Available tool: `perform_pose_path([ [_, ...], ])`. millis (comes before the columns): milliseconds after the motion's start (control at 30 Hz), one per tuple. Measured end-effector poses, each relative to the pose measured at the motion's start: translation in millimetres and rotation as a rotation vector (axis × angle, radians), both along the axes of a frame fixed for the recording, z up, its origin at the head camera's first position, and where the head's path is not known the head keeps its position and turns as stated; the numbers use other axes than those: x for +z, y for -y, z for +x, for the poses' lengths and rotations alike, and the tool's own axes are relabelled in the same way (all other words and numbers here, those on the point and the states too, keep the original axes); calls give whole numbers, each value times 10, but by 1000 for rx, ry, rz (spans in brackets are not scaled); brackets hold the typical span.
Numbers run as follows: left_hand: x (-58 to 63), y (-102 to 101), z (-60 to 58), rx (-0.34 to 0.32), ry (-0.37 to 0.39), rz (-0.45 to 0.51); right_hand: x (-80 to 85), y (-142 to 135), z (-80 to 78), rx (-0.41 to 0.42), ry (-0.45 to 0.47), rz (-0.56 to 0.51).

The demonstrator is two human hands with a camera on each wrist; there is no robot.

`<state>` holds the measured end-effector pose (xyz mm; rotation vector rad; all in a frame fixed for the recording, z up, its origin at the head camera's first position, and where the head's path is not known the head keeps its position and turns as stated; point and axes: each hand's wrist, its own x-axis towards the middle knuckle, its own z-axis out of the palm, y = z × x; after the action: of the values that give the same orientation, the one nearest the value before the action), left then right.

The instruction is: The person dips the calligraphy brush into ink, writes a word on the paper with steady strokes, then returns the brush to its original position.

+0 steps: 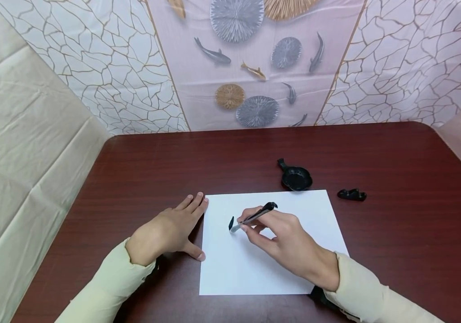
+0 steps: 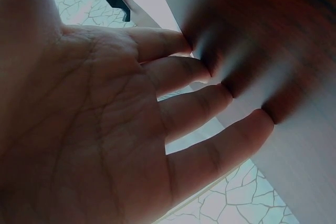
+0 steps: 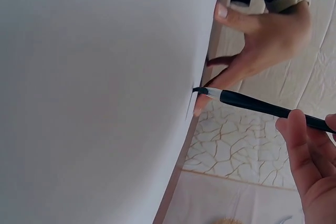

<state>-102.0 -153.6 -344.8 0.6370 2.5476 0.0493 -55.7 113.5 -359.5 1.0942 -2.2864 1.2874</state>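
Head view showed me the brush [image 1: 253, 217] held slantwise in my right hand [image 1: 284, 244], fingers and thumb pinched around its dark shaft, the pale ferrule and black tip resting on the white sheet of paper [image 1: 270, 269]. A short black stroke [image 1: 231, 223] sat on the paper just at nine o'clock of the tip. The right wrist view confirmed it: the brush [image 3: 262, 106] met the paper [image 3: 94, 98] at its tip, and I could see only fingertips [image 3: 299, 135] at the shaft there. The paper lay at the middle of the dark red wooden table [image 1: 396, 157], nearer my edge.

My left hand [image 1: 169, 233] lay flat at nine o'clock of the sheet, fingers straight and close together, the tips at the paper's upper left corner, the thumb spread apart toward the sheet's edge. The left wrist view showed the fingers [image 2: 210, 103] pressing on the table surface beside the paper's edge.

At twelve o'clock of the paper, just past its far edge, stood a small black ink dish [image 1: 296, 178] with a handle. At two o'clock, apart from the sheet, lay a small black brush rest [image 1: 352, 194]. Patterned cloth [image 1: 254, 67] with fish hung behind the table.
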Motion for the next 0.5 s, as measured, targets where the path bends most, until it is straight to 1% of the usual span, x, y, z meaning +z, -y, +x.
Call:
perform_pose_path([
  [67, 0, 6, -4, 2, 2, -2, 9, 16, 30, 36, -14, -7],
  [167, 2, 15, -6, 2, 3, -1, 22, 35, 73, 70, -25, -2],
  [333, -15, 9, -16, 2, -3, 0, 35, 47, 114, 62, -38, 26],
  [500, -22, -5, -22, 5, 7, -4, 82, 12, 72, 47, -66, -9],
])
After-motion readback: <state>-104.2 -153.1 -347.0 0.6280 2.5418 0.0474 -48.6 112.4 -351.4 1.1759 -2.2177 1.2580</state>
